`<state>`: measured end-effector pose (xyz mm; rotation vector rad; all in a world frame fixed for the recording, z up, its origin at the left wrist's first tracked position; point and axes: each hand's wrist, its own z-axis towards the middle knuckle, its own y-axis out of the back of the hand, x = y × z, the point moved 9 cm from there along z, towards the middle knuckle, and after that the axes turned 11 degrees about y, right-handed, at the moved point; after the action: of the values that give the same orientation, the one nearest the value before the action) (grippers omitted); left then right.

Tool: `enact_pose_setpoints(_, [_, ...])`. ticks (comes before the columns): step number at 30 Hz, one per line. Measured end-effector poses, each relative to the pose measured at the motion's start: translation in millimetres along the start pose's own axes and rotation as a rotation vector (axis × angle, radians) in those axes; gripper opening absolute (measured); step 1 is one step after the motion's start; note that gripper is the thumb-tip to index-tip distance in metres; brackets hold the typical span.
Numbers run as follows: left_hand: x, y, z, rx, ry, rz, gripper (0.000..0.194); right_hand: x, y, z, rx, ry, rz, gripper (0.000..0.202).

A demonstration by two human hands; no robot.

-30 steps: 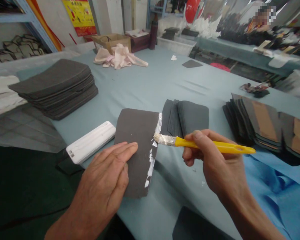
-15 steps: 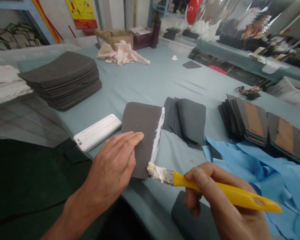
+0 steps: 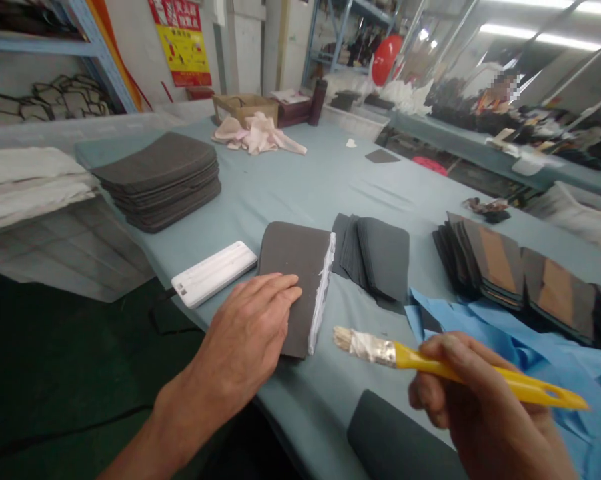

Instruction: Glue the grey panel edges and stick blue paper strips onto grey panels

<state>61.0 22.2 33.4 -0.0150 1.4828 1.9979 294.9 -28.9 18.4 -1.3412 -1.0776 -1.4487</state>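
Note:
My left hand [image 3: 255, 327] lies flat, fingers stretched out, on top of a stack of dark grey sheets [image 3: 295, 250]. White paste coats the right edge of that stack. In my right hand [image 3: 475, 380] is a paintbrush [image 3: 410, 359] with a yellow handle, its bristles pointing left and smeared with white. The bristles are apart from the coated edge, a short way to its right. A fanned pile of dark grey pieces [image 3: 383, 257] lies just beyond, and another dark piece [image 3: 395, 440] is near the front edge, partly hidden by my right hand.
Left of the stack lies a white power bank-like device [image 3: 214, 273]. A tall pile of dark sheets [image 3: 165, 177] stands farther back on the left. Blue cloth [image 3: 510, 333] and banded dark bundles [image 3: 495, 260] sit at the right. Pale pink cloth [image 3: 260, 133] and a box [image 3: 245, 107] are at the back.
The brush has moved right, away from the stack's coated edge, with my right hand. My left hand still rests on the stack. The whole view has shifted slightly.

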Motion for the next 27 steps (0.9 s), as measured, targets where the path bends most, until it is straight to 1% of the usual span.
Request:
enact_pose_setpoints(2, [-5.0, 0.7, 0.4, 0.014, 0.016, 0.033, 0.037, 4.7, 8.7, 12.8, -0.100, 0.064, 0.067, 0.037])
enact_pose_setpoints(4, [-11.6, -0.8, 0.1, 0.029, 0.046, 0.078, 0.039, 12.4, 11.1, 25.8, -0.202, 0.131, 0.110, 0.034])
enact_pose_setpoints(6, [-19.2, -5.2, -1.2, 0.047, 0.075, 0.113, 0.042, 23.5, 3.9, 38.4, -0.257, 0.201, 0.138, 0.032])
enact_pose_setpoints(7, [-22.8, -8.4, -2.1, 0.060, 0.089, 0.121, 0.044, 29.8, -3.9, 44.7, -0.251, 0.235, 0.144, 0.032])
enact_pose_setpoints(8, [-25.3, -11.6, -3.0, 0.071, 0.106, 0.122, 0.046, 35.5, -14.4, 50.9, -0.221, 0.261, 0.146, 0.033])
enact_pose_setpoints(11, [-27.6, -19.9, -5.2, 0.100, 0.165, 0.109, 0.053, 45.7, -53.7, 66.4, -0.053, 0.307, 0.137, 0.037])
enact_pose_setpoints(14, [-27.2, -22.6, -6.5, 0.091, 0.182, 0.104, 0.053, 44.9, -89.8, 75.6, 0.108, 0.331, 0.074, 0.044])
enact_pose_setpoints(17, [-26.8, -20.9, -8.3, 0.037, 0.169, 0.085, 0.052, 39.7, -116.6, 81.5, 0.236, 0.351, -0.011, 0.048])
enact_pose_setpoints(19, [-26.5, -17.9, -10.4, -0.026, 0.159, 0.065, 0.050, 38.8, -128.5, 84.7, 0.298, 0.381, -0.049, 0.049])
enact_pose_setpoints(22, [-25.6, -13.1, -14.3, -0.127, 0.150, 0.042, 0.048, 37.5, -138.4, 89.1, 0.357, 0.412, -0.106, 0.049])
enact_pose_setpoints(27, [-24.1, -11.7, -17.8, -0.192, 0.136, 0.024, 0.051, 28.1, -144.2, 94.5, 0.385, 0.379, -0.142, 0.050])
